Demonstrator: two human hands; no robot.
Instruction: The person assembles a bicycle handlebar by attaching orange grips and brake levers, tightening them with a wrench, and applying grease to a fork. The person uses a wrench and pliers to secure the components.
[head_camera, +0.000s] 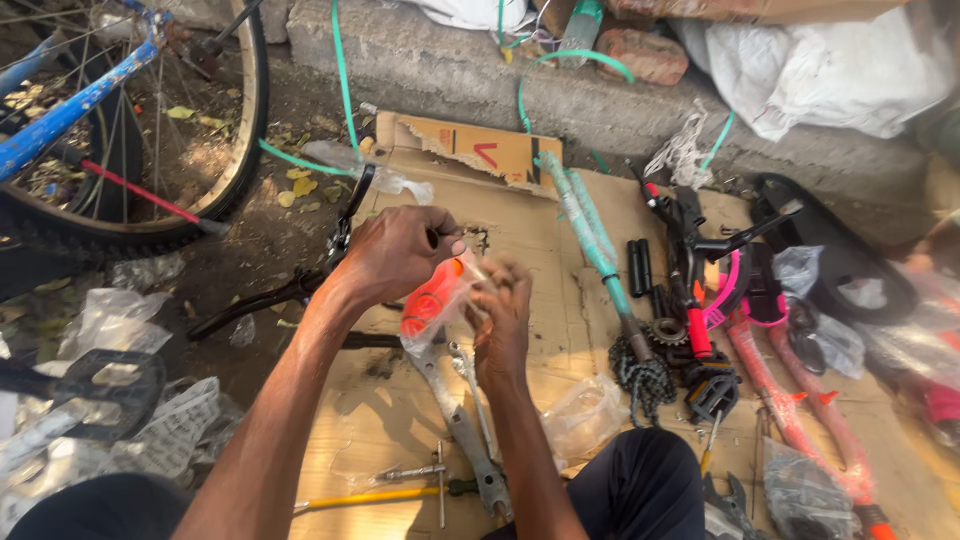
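While both hands meet above the middle of the cardboard sheet (540, 330), the left hand (395, 252) is clenched around the top of a small clear plastic bag (432, 318) that holds an orange part (432, 300); the right hand (500, 310) pinches the bag's right side, fingers curled in on the film. The bag hangs in the air between the hands, just above a grey spanner (462, 425) lying on the sheet. By the look of it, the step in hand is getting the bag open to free the orange part; the next move would call for a firm hold with one hand and a tearing pull with the other. Near the sheet's right edge lie a teal frame tube (590, 235), a chain (642, 378) and pink frame parts (790, 400); a blue bicycle wheel (150, 130) stands off the far left corner.
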